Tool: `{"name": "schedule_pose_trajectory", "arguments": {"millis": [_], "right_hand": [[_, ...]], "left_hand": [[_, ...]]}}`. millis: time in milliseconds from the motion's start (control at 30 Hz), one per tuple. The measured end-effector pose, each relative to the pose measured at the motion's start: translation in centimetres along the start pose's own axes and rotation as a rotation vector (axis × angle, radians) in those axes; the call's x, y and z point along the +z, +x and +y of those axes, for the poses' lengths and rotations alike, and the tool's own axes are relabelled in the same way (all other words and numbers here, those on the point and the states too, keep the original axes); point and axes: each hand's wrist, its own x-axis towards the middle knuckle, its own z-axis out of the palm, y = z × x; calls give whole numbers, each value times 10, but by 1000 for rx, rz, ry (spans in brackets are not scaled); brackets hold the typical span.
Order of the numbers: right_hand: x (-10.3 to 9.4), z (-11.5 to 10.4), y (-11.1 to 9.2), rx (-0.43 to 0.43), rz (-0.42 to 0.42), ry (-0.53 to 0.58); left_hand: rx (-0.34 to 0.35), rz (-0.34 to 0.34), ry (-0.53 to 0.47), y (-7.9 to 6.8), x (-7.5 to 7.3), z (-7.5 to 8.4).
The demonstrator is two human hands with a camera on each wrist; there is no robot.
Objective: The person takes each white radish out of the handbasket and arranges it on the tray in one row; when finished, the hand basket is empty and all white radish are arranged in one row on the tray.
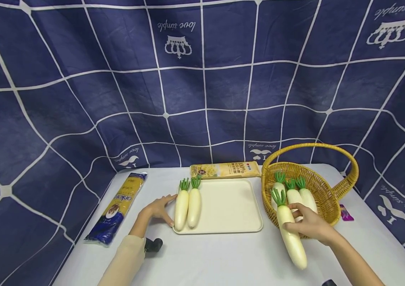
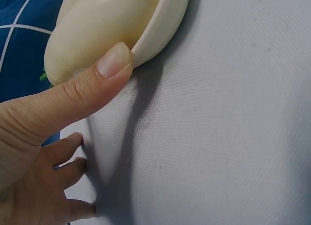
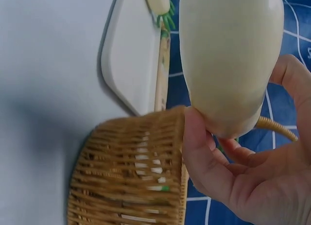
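My right hand (image 1: 309, 223) grips a white radish (image 1: 292, 238) with green leaf stubs, held at the front left rim of a wicker basket (image 1: 322, 174). Its thick end tilts down toward me; in the right wrist view the thumb and fingers pinch the radish (image 3: 231, 55). Three more white radishes (image 1: 308, 198) lie inside the basket. My left hand (image 1: 157, 208) is at the left edge of a cream tray (image 1: 229, 206), fingers spread, its thumb (image 2: 114, 62) against the rim. Two white radishes (image 1: 194, 206) lie side by side at the tray's left end, leaves toward the back.
Behind the tray lies a yellow food packet (image 1: 225, 170). A blue and yellow packet (image 1: 116, 208) lies at the table's left side. A small purple packet (image 1: 346, 213) sits right of the basket. The basket's arched handle (image 1: 311, 145) rises above it. Blue checked cloth (image 1: 227, 91) hangs behind the table.
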Motion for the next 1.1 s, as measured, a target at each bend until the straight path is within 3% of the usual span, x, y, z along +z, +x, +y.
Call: {"name": "schedule_pose_trajectory", "arguments": {"millis": [433, 667, 1100], "right_hand": [[29, -8, 11, -134, -57, 16], [40, -15, 26, -202, -80, -16], [58, -31, 50, -161, -62, 2]], "left_hand": [[-2, 1, 17, -1, -1, 0], [-2, -1, 13, 0, 0, -1], [1, 1, 9, 1, 1, -1]]}}
